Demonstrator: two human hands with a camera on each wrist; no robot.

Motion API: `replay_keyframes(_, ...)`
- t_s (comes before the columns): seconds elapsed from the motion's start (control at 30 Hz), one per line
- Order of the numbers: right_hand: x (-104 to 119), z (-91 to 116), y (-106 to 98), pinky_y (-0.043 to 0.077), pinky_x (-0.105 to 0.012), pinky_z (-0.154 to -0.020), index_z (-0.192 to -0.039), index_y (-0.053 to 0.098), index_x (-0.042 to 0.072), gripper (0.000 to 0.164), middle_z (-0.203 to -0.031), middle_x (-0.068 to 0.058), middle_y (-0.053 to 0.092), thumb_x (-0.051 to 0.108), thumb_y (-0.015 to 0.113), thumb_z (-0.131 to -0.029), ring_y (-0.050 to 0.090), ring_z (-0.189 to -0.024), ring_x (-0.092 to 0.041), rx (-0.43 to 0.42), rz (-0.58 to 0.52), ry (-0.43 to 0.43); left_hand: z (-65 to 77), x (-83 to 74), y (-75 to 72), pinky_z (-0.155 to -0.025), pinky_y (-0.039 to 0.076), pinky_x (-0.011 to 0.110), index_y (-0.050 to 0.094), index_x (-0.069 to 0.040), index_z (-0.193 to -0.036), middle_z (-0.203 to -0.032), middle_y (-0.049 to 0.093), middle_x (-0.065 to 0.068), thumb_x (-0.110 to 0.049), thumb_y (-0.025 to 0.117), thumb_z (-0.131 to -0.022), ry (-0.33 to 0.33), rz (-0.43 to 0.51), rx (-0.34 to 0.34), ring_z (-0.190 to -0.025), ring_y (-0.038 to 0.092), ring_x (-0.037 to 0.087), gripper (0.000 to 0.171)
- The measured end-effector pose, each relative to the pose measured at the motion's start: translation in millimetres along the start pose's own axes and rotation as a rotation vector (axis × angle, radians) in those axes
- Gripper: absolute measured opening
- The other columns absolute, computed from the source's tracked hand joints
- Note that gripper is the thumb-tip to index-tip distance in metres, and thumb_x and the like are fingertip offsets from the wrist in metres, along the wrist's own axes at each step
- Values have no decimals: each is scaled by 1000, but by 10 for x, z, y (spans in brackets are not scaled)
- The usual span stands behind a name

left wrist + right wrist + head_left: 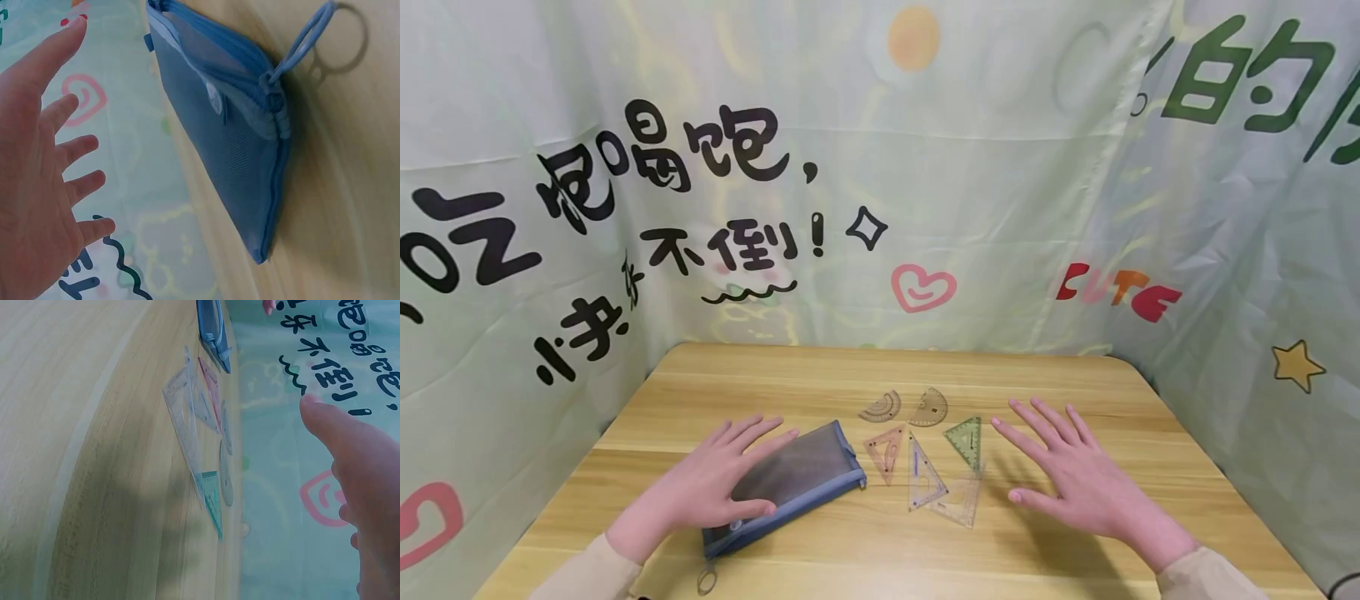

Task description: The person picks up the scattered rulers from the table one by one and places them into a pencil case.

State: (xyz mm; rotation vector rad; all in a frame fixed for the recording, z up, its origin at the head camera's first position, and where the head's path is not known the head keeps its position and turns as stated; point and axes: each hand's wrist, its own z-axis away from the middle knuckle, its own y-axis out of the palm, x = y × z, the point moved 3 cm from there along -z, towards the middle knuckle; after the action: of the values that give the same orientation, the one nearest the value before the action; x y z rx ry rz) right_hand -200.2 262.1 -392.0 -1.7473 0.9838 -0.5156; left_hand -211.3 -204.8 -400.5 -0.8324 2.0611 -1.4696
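A blue mesh pouch point(808, 467) lay on the wooden table point(850, 571), partly beneath the left hand point(718, 477), which hovered apart from it, fingers spread, gripping nothing. A green set square point(967, 440) lay nearest the right hand point(1078, 477), likewise raised, spread and holding nothing. Two protractors point(927, 409) lay farther back.

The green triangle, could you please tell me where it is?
In the head view, the green triangle lies right of centre on the table, between the purple triangle and the right hand.
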Motion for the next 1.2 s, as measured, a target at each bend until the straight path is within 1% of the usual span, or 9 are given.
replay_keyframes(0.17,-2,0,7,-12,-41,-128,-154,34,29,85,-165,-3,22,57,70,-82,12,-155,-25,-2,-5,-1,45,-23,23,-100,46,62,36,-28,-153,-149,48,10,-56,72,-81,-14,-17,-23,-132,51,39,85)
replay_keyframes(0.37,3,9,21,-8,-45,-128,-154,35,29,85,-164,-4,25,56,71,-81,26,-148,-36,-7,2,-5,107,-15,70,-99,49,57,41,-24,-151,-146,51,9,-54,73,-81,-30,-27,-45,-127,54,35,83)
replay_keyframes(0.5,5,2,24,-4,-49,-128,-154,35,29,85,-163,-6,27,54,72,-81,24,-149,-34,-7,-12,2,150,-10,101,-100,49,56,38,-26,-153,-146,50,10,-54,73,-81,-54,-7,-42,-129,54,35,84)
replay_keyframes(0.57,8,-11,21,-5,-48,-128,-154,35,30,83,-163,-6,28,54,71,-82,23,-150,-33,-4,-24,5,170,-11,108,-100,49,56,36,-28,-154,-147,49,10,-53,73,-82,-69,11,-36,-129,53,35,85)
replay_keyframes(0.7,16,-61,-2,8,-55,-126,-153,36,31,79,-162,-4,29,56,67,-85,26,-148,-34,2,-34,8,194,-19,85,-97,51,57,34,-31,-154,-147,49,10,-53,72,-84,-95,32,-28,-128,54,35,83)
replay_keyframes(0.8,21,-107,-20,20,-58,-119,-152,38,30,76,-162,-3,30,59,64,-87,29,-146,-35,-7,-25,-4,209,-27,52,-96,51,57,34,-31,-154,-147,49,9,-52,72,-84,-118,49,-26,-128,54,35,82)
replay_keyframes(0.83,22,-118,-23,21,-57,-118,-152,38,30,76,-162,-2,31,59,63,-87,30,-146,-35,-9,-25,-7,214,-27,46,-96,51,56,34,-32,-154,-147,49,9,-51,72,-84,-128,54,-24,-128,54,34,82)
replay_keyframes(1.03,15,-152,-10,23,-58,-117,-152,38,29,76,-162,-2,31,59,63,-87,30,-145,-36,-1,-27,-13,262,-29,58,-98,51,53,33,-33,-154,-148,48,6,-51,75,-82,-163,44,-31,-129,53,30,85)
replay_keyframes(1.2,-3,-175,4,20,-58,-120,-153,36,30,77,-161,-3,31,58,64,-87,31,-145,-37,5,-38,-10,325,-62,72,-98,51,53,35,-33,-153,-145,51,8,-51,75,-81,-199,28,-40,-127,54,31,85)
